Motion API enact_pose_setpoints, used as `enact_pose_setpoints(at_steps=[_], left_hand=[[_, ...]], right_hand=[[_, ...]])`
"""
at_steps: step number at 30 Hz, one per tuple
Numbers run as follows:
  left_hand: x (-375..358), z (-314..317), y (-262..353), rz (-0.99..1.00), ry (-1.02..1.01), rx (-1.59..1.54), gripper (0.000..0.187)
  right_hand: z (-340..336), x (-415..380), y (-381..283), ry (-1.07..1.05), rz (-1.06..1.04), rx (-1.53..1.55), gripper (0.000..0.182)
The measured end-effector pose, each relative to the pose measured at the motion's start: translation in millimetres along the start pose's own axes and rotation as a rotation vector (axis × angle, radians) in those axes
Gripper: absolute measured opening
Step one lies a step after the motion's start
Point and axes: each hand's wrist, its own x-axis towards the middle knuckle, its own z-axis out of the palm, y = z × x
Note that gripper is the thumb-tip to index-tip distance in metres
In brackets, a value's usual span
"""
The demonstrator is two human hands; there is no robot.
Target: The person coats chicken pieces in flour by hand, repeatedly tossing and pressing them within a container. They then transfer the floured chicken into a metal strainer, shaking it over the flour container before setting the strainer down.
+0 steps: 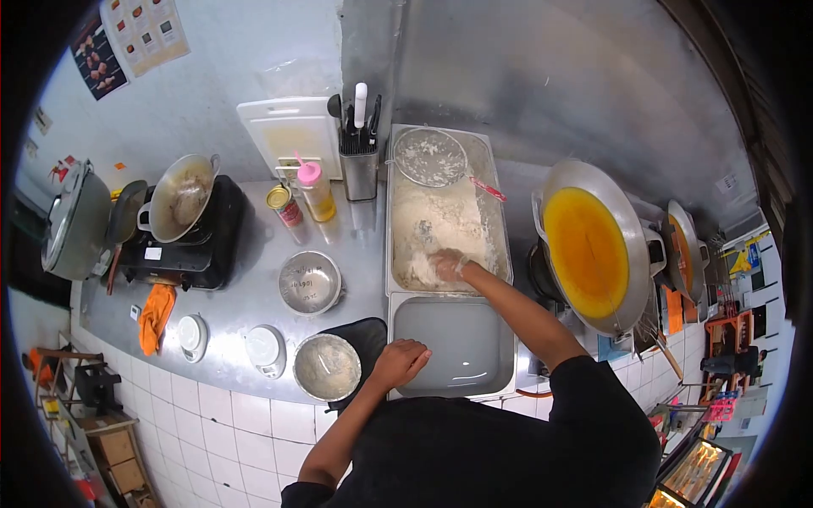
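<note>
My right hand [448, 265], in what looks like a clear plastic glove, reaches into the near part of a deep metal tray of flour [445, 212]. Its fingers are partly hidden in the flour, so whether they hold anything does not show. A pale floury lump [421, 269] lies just left of them. Bare and holding nothing visible, my left hand [402, 363] rests at the left rim of a grey tray [453, 343], its fingers loosely bent. A round sieve [430, 157] with a red handle lies across the far end of the flour tray.
A large wok of orange oil [586, 252] stands right of my right arm. On the left are a floury bowl [327, 367], a steel bowl [310, 284], white scales [266, 350], a pink-capped bottle [316, 193] and a black stove [190, 254] with a pan [182, 199].
</note>
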Motion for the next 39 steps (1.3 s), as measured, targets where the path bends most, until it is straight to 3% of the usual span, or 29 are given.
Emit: enact_pose_setpoints(at_steps=[3,5,9,11,14,17,20,23,26,27,29,30,32,34,36,39], left_hand=[[0,-1,0,0.008,0.007,-0.022,0.027],[0,-1,1,0.006,0.003,-0.022,0.027],[2,-1,1,0.007,-0.014,-0.017,0.027],[2,-2,2,0.009,-0.018,-0.025,0.027],[3,-4,3,0.009,-0.018,-0.023,0.027],[6,-5,5,0.006,-0.011,-0.031,0.027],[4,-4,3,0.01,-0.029,-0.022,0.026],[5,-3,2,0.006,-0.022,-0.008,0.026],[3,-3,5,0.003,-0.009,-0.007,0.025],[4,-3,5,0.004,0.0,-0.007,0.025],[6,-4,4,0.002,-0.033,0.01,0.025],[6,-4,4,0.005,-0.053,0.02,0.025],[4,-4,5,0.0,-0.059,0.016,0.025],[5,-5,4,-0.005,-0.058,0.015,0.025],[5,-5,5,-0.016,-0.061,0.011,0.025],[6,-6,7,-0.005,-0.044,0.0,0.025]], right_hand=[[-16,-19,30,0.253,-0.088,0.047,0.024],[-24,-30,51,0.286,-0.059,0.026,0.023],[-24,-55,89,0.026,0.123,-0.299,0.02],[-1,-61,92,-0.13,0.239,-0.254,0.024],[69,-66,91,-0.363,0.481,0.242,0.034],[58,-46,54,-0.555,0.474,0.123,0.052],[74,-38,61,-0.399,0.372,0.097,0.035],[129,-31,89,-0.061,0.421,0.248,0.035],[154,-11,117,-0.058,-0.121,-0.031,0.046],[120,-23,97,-0.045,0.116,0.344,0.043],[42,-48,50,0.325,0.526,1.29,0.036],[31,-51,57,0.304,0.555,1.265,0.036],[58,-49,96,-0.07,0.482,0.583,0.036],[80,-45,104,-0.366,0.393,0.253,0.036],[99,-38,92,-0.459,0.369,0.25,0.036],[129,-11,69,-0.377,0.322,0.344,0.036]])
